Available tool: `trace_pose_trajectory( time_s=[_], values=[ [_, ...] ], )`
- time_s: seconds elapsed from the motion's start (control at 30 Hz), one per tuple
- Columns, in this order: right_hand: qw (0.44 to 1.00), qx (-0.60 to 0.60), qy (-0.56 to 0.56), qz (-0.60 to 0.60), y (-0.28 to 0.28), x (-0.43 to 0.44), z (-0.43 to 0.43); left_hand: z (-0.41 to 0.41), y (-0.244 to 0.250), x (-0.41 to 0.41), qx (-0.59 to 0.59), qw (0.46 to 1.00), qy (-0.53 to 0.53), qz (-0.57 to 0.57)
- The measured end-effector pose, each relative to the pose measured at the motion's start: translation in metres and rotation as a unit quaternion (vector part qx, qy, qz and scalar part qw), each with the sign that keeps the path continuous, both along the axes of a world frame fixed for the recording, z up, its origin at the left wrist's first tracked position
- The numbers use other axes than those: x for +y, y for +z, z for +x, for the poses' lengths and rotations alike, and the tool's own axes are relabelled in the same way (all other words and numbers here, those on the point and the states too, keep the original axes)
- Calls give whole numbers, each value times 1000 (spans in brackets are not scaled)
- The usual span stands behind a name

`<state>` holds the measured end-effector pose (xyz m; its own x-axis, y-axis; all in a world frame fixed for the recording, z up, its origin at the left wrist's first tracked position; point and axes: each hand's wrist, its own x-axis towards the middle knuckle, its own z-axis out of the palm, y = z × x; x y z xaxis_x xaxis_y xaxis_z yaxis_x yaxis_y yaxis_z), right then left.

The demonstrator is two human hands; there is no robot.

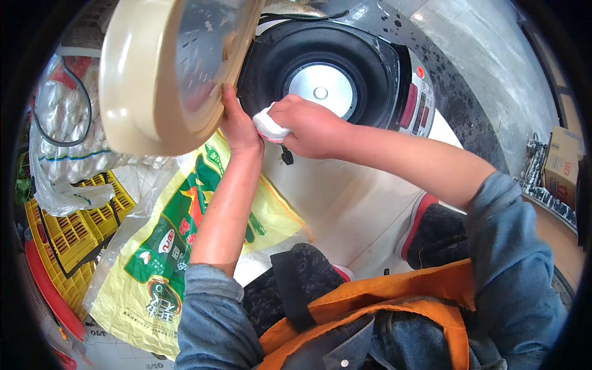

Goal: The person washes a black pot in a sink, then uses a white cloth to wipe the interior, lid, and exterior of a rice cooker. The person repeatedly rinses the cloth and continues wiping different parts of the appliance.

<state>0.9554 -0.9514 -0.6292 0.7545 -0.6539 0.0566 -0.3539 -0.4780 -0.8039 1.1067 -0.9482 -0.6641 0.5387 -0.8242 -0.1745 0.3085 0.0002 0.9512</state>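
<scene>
A rice cooker stands on the floor without an inner pot, its black inside wall (268, 60) and round metal heating plate (303, 85) in view. To its left a large beige lid (134, 92) with a clear inner cover is held on edge. My left hand (240, 120) grips the lid's lower rim, the thumb up along it. My right hand (310, 125) is closed on a folded white cloth (269, 126) with a reddish edge, close beside my left wrist. The cooker's control panel (423, 108) faces right.
A yellow and green printed plastic sack (273, 208) lies on the tiled floor at left. Beyond it are a yellow plastic crate (76, 231) and a clear bag of white items (64, 120). A cardboard box (562, 162) is at far right. My shoes are below.
</scene>
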Motion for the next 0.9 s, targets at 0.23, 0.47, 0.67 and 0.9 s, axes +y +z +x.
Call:
trace_pose_trajectory(
  time_s=[0.23,0.47,0.67,0.9],
  values=[
    [980,-46,-36,-191,-17,-52,29,-1,1,-8,-1,999,-24,-24],
    [983,42,165,-73,12,4,-85,-10,9,-7,-49,996,51,-62],
    [936,163,296,-102,33,-18,-110,-8,11,-10,-85,992,59,-72],
    [975,49,200,-86,14,-12,-37,-10,1,-12,-80,996,42,-15]
  ],
)
